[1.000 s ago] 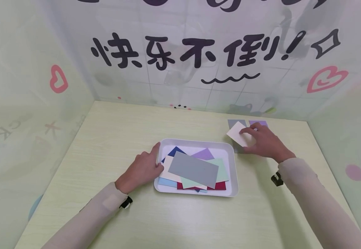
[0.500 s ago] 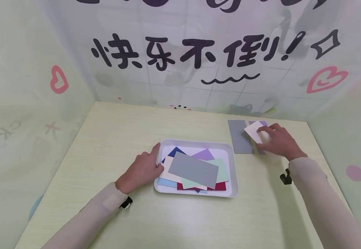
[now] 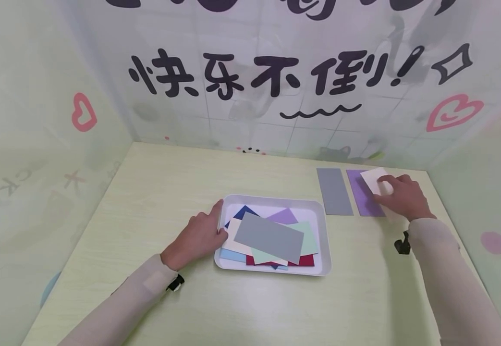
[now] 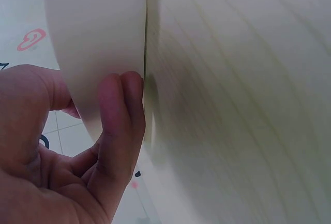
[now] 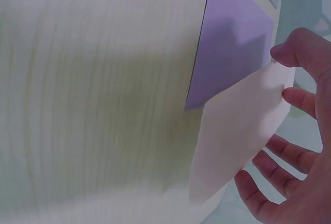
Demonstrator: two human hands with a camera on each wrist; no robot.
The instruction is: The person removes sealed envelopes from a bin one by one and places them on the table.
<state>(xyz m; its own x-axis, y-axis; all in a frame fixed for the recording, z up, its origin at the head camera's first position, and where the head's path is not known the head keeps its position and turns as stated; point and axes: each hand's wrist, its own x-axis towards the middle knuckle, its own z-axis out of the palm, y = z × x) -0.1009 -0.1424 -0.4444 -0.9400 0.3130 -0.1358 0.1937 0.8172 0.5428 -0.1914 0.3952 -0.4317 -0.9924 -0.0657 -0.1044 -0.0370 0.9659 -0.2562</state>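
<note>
My left hand (image 3: 195,239) grips the left end of a white tray (image 3: 329,259); in the left wrist view, fingers (image 4: 118,110) lie against the tray's outer wall. Inside the tray is a loose pile of coloured cards, a grey card (image 3: 269,238) on top. At the right, my right hand (image 3: 403,196) pinches a pale cream card (image 3: 373,179) along its edges, thumb on one side and fingertips on the other. This card is tilted and partly overlaps a purple card (image 3: 360,190) lying on the table. A second grey card (image 3: 335,191) lies just left of the purple one.
The wooden table (image 3: 168,178) is enclosed by printed sheets: a back sheet (image 3: 250,129) with black lettering, and one on either side. Beneath the top grey card, the tray pile shows red, mint, light blue, dark blue, purple and cream cards.
My right hand has carried the cream card rightward, from over the grey card to the purple card's right side. My left hand and the tray have stayed in place.
</note>
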